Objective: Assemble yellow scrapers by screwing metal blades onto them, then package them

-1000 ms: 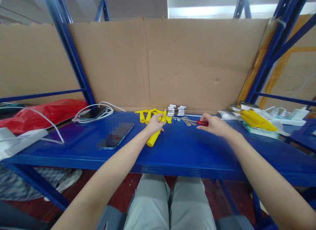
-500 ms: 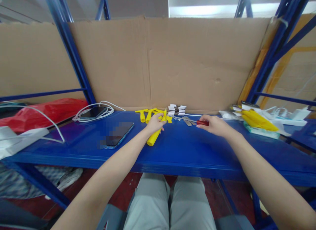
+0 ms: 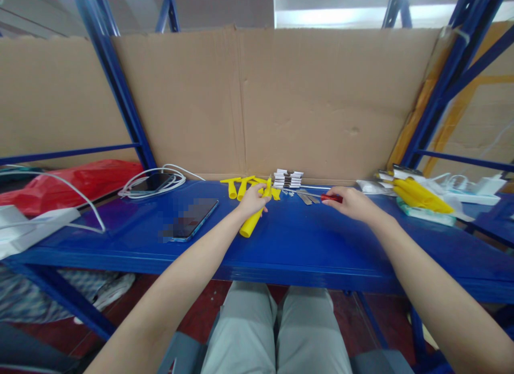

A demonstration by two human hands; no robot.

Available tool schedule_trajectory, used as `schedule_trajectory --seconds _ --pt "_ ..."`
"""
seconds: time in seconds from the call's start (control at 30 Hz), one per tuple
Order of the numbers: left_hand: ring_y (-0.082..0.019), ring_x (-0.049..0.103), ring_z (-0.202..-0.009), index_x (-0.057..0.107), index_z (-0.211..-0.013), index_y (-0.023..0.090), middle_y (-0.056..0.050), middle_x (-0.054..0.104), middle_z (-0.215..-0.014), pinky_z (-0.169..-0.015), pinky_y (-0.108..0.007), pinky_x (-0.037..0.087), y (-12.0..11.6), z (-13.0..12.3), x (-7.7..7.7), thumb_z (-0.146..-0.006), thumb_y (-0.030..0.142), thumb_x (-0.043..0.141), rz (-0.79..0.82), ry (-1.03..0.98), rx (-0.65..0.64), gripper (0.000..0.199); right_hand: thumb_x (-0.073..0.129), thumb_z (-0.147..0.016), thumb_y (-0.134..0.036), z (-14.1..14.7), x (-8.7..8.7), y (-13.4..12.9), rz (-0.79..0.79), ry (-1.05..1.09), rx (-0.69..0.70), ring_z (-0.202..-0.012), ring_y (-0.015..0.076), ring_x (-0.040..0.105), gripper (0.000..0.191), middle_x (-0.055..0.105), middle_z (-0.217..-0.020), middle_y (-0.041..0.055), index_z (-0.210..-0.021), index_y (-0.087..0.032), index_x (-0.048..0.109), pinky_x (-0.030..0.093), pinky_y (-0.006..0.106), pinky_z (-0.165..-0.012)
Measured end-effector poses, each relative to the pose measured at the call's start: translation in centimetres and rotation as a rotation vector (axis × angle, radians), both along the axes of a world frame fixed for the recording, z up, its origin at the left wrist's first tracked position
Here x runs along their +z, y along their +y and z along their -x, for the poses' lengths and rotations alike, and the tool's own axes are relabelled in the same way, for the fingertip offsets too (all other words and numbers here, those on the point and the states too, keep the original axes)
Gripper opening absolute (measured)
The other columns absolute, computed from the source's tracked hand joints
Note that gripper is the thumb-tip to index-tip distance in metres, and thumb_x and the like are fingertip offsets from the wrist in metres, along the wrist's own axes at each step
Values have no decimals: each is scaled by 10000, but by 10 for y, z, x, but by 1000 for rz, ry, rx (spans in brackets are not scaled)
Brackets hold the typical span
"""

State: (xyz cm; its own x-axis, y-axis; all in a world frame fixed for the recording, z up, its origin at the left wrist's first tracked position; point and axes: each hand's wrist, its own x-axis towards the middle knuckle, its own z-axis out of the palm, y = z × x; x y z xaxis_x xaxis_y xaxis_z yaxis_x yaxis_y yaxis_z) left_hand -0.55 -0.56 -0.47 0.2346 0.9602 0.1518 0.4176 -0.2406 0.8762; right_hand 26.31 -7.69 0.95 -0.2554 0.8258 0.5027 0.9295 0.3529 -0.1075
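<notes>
My left hand (image 3: 251,201) is closed round a yellow tapering tube (image 3: 251,224), its wide end toward me and its narrow tip pointing at the back. Just behind and to the left lie several similar yellow pieces (image 3: 232,189). My right hand (image 3: 347,201) grips the red handle of a slim metal tool (image 3: 330,198); its thin shaft points left, and its exact kind is unclear. Under and beside the shaft are flat grey metal strips (image 3: 307,199). A stack of small white and dark packs (image 3: 287,179) stands behind, against the cardboard.
The blue table (image 3: 301,245) bears a phone (image 3: 195,219) left of my left arm. A coiled white cable (image 3: 130,187) and a red bag (image 3: 80,184) lie farther left. Yellow packaging (image 3: 423,196) sits at the right. A cardboard panel (image 3: 321,106) closes the back.
My right hand has shifted slightly right with the red-handled tool, drawing its shaft away from the yellow tube's tip. My left hand and the tube have barely moved.
</notes>
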Motion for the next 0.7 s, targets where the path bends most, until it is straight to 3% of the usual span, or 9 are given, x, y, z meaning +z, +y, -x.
schedule_trajectory --seconds 0.3,0.53,0.7 --pt "-81 551 -432 375 -1362 142 -16 592 -754 -361 -170 423 -2 -2 1 -820 104 535 10 -20 -7 566 584 -732 -315 2 2 0 -56 -7 -77 -555 167 581 110 659 -671 22 -729 -222 526 360 241 -495" --pt "-63 540 -417 407 -1338 172 -11 609 -770 -391 -167 437 1 0 0 -817 138 562 5 1 12 544 530 -780 -318 4 0 -2 0 3 11 -610 180 612 114 686 -728 44 -782 -216 581 408 261 -538" --pt "-66 529 -403 399 -1334 161 -11 601 -759 -384 -178 432 0 0 0 -824 119 536 6 10 19 530 539 -775 -325 6 -1 0 59 48 24 -634 182 618 107 686 -754 48 -787 -219 530 421 264 -551"
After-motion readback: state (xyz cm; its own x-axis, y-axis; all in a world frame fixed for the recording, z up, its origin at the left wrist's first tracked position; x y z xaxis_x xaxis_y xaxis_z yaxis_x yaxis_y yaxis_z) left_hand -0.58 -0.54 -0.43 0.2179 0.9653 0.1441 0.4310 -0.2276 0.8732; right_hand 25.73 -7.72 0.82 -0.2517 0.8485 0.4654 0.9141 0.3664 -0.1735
